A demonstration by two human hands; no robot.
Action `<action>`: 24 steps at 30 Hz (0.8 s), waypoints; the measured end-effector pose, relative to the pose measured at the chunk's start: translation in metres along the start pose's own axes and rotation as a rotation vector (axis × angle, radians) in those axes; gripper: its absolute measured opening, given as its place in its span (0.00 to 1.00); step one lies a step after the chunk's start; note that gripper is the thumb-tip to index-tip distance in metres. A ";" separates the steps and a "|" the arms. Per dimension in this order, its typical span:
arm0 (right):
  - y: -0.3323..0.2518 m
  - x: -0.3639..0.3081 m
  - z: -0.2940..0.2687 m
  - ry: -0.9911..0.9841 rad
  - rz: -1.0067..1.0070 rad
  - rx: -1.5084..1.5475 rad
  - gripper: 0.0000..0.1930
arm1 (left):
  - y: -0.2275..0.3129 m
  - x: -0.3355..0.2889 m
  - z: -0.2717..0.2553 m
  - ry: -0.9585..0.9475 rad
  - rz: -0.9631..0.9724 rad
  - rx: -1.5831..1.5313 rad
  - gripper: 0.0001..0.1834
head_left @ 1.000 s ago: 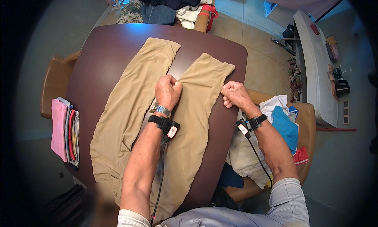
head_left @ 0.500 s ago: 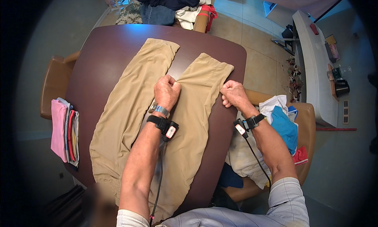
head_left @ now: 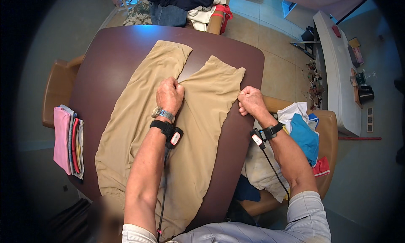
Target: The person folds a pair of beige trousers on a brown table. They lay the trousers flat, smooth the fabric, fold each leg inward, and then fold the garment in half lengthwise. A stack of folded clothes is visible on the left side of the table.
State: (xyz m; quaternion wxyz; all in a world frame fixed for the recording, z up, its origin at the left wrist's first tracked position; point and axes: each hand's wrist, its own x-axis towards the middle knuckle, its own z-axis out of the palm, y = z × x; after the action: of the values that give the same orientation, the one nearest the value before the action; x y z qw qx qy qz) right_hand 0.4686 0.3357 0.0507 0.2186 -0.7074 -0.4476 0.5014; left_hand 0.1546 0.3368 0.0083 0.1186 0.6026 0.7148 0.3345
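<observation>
Tan trousers (head_left: 202, 116) lie spread on the dark brown table (head_left: 114, 53), waistband end toward me and both legs pointing away. My left hand (head_left: 170, 94) is closed on the inner edge of the right-hand trouser leg, and the cloth creases outward from it. At that leg's outer edge my right hand (head_left: 252, 101) is closed too, pinching the fabric between its fingers. The left-hand leg (head_left: 139, 91) lies wrinkled beside my left wrist, its hem near the far side of the table. My left forearm hides part of the trousers.
A folded stack of clothes (head_left: 62, 139) sits at the table's left edge. Loose clothes (head_left: 304, 135) heap on a tan chair (head_left: 331, 158) at the right. More garments (head_left: 177, 6) are piled beyond the far edge. Cables run from both wrist straps.
My left hand has moved left, drawing the right-hand leg's inner edge with it. The leg's hem has shifted slightly left. My right hand is almost in the same place.
</observation>
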 end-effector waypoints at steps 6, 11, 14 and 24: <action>-0.002 -0.002 0.001 0.019 -0.022 -0.035 0.05 | -0.006 0.002 0.001 0.010 0.069 0.140 0.04; -0.006 -0.001 0.003 0.020 0.000 -0.047 0.05 | 0.000 0.000 -0.005 -0.073 0.073 0.228 0.08; -0.002 0.001 0.002 0.018 -0.011 -0.048 0.05 | 0.018 -0.010 -0.019 -0.055 0.175 0.209 0.10; -0.003 0.007 -0.004 -0.051 -0.005 -0.058 0.09 | 0.083 -0.155 -0.029 -0.479 0.640 0.098 0.41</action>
State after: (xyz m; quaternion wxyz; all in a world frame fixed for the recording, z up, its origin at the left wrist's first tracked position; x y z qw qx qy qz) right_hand 0.4715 0.3437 0.0504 0.1880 -0.6992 -0.4691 0.5056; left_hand 0.2406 0.1858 0.0452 0.1431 0.8605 0.4584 0.1700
